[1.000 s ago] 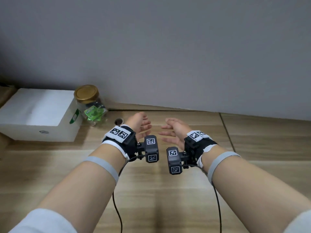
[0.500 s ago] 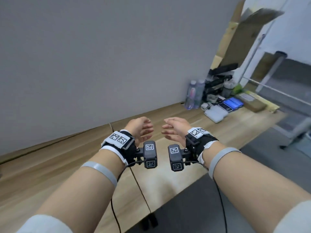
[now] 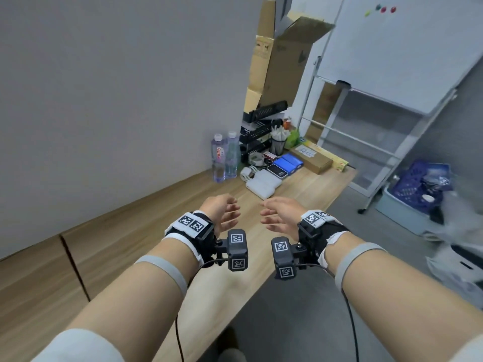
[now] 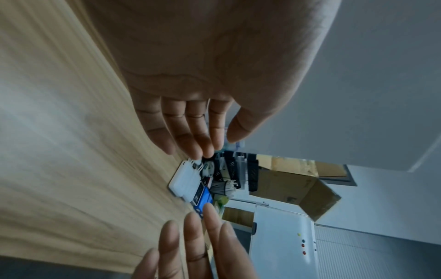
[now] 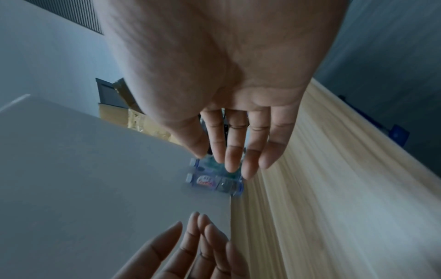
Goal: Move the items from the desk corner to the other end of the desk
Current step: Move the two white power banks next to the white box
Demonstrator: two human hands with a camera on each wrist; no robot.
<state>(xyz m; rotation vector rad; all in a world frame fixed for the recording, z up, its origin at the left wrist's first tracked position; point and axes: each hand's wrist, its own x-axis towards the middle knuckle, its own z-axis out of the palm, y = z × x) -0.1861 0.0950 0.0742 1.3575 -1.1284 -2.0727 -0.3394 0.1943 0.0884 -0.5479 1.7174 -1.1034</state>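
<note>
- The items sit crowded at the far corner of the wooden desk (image 3: pixel 146 231): two clear water bottles (image 3: pixel 225 155) upright against the grey wall (image 3: pixel 117 100), white power banks (image 3: pixel 264 182) just in front of them, a black one and blue ones (image 3: pixel 288 163) beside those, a mesh pen cup (image 3: pixel 277 145) and a black tiered rack (image 3: pixel 258 126) behind.
- A long cardboard box (image 3: pixel 311 159) lies at the desk's far edge; tall flattened cartons (image 3: pixel 277 56) lean in the corner, and a whiteboard on a stand (image 3: pixel 392 48) is to the right.
- Left hand (image 3: pixel 220 212) and right hand (image 3: pixel 281 215) hover over the bare desk, palms facing each other, fingers loosely spread and holding nothing, well short of the items.
- The left wrist view shows the white power banks beyond the left fingertips (image 4: pixel 195 147), with nothing between.
- The right wrist view shows the blurred bottles past the right fingers (image 5: pixel 232 156); power banks are hidden there.
</note>
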